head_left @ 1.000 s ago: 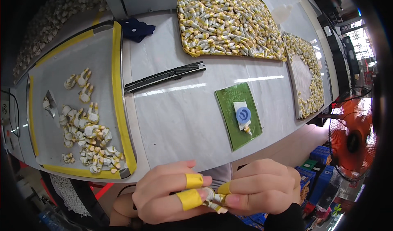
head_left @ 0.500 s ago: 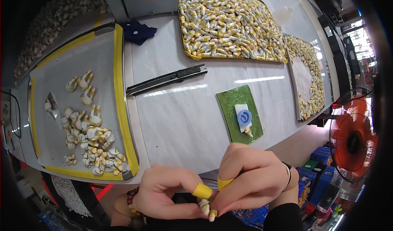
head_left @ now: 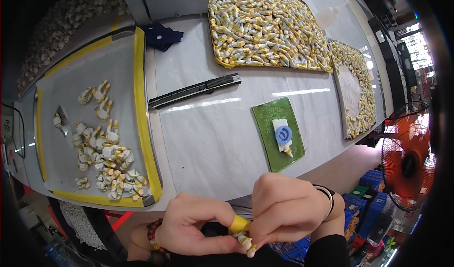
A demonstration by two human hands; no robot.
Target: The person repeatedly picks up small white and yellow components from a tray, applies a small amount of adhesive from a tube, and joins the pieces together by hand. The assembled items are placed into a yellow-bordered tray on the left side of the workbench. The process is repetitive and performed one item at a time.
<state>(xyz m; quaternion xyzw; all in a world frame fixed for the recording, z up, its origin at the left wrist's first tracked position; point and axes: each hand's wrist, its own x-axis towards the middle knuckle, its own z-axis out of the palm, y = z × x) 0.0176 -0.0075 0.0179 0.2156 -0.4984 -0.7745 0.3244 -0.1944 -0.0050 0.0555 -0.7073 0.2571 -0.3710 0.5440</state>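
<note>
My left hand (head_left: 198,224) and my right hand (head_left: 288,212) meet at the table's near edge, over my lap. Between my left thumb and a finger wrapped in yellow tape is a small white figurine piece (head_left: 245,241) with yellow bands and pale pinkish ends. My right fingers are closed at its other side, pinching it too; their tips are partly hidden. Just beyond my right hand lies a green pad (head_left: 269,146), bearing a white block with a blue spiral disc (head_left: 283,134) on top and a small pale-tipped piece sticking out.
On the left, a yellow-taped tray (head_left: 140,87) holds a heap of similar pieces (head_left: 111,153). A black utility knife (head_left: 195,91) lies mid-table, a dark blue cloth (head_left: 163,36) behind it. Packed trays of pieces (head_left: 269,28) fill the back; an orange fan (head_left: 409,158) stands right.
Both hands keep hold of the piece, which has shifted slightly right and turned. My right fingers have curled over, and the yellow tape seen on that hand is now hidden.
</note>
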